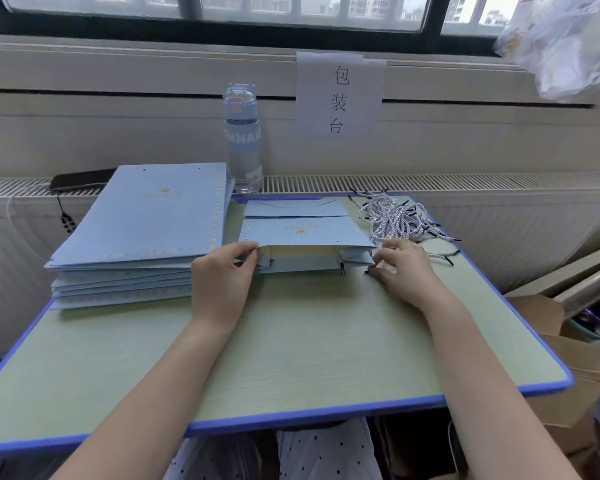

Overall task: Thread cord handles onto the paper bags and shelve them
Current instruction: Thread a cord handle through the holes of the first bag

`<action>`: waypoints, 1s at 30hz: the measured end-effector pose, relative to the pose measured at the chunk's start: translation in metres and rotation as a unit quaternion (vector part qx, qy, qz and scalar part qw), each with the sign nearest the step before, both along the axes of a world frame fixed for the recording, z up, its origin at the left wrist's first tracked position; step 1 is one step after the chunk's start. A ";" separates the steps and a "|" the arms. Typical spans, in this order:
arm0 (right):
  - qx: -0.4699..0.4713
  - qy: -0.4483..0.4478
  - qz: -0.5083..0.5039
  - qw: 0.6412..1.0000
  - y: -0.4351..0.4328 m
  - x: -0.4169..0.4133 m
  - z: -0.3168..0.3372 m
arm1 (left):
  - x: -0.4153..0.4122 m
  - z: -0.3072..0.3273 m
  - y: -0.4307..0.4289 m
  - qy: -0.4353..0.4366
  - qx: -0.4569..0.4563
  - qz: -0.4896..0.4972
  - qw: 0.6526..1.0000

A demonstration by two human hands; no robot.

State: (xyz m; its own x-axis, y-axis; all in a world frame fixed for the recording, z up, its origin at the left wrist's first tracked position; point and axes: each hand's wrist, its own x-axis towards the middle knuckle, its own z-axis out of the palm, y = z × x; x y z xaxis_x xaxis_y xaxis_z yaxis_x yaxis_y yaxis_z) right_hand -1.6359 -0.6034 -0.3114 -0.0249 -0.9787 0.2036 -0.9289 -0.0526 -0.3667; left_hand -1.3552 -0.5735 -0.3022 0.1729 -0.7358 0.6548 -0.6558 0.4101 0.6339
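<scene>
Desk's [291,341] far edge carries the paper bag [305,233], left hand [222,275] pinching its mouth, right hand [406,268] pinching a cord [367,272] (tip barely showing); a hard tug could tear the paper.

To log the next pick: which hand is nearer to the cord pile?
Right. The right hand, pinching a cord, is just in front of the cord pile; the left hand holds the bag's left end, farther away.
</scene>
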 end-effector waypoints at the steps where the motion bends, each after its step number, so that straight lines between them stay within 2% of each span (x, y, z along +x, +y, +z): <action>1: 0.004 0.005 0.000 1.000 -0.001 0.001 -0.001 | 0.000 0.000 0.000 -0.004 0.002 -0.006 1.000; 3: -0.004 0.003 -0.009 1.000 -0.001 0.003 -0.001 | 0.001 -0.001 0.000 -0.013 0.001 -0.014 1.000; 5: -0.062 -0.018 -0.023 0.998 -0.001 0.003 0.000 | 0.003 -0.001 -0.001 -0.026 0.001 -0.020 0.999; 9: -0.184 -0.166 -0.048 0.968 0.012 0.012 0.017 | 0.005 -0.007 -0.004 -0.096 -0.004 -0.050 0.994; 11: -0.184 -0.229 0.002 0.956 0.019 0.024 0.027 | 0.004 -0.009 -0.004 -0.129 0.014 -0.060 0.990; 13: -0.137 -0.264 0.090 0.951 0.022 0.039 0.034 | 0.001 -0.011 -0.004 -0.136 0.040 -0.078 0.987; 16: -0.080 -0.233 0.202 0.948 0.016 0.064 0.040 | 0.001 -0.012 -0.005 -0.114 0.078 -0.124 0.983; 20: -0.071 -0.140 0.288 0.945 -0.002 0.094 0.037 | 0.003 -0.012 -0.006 -0.126 0.098 -0.144 0.977; 22: -0.096 -0.103 0.295 0.945 -0.008 0.102 0.027 | 0.002 -0.012 -0.006 -0.122 0.090 -0.153 0.977; 30: -0.121 -0.094 0.279 0.948 -0.006 0.089 0.007 | -0.001 -0.013 -0.006 -0.114 0.079 -0.163 0.977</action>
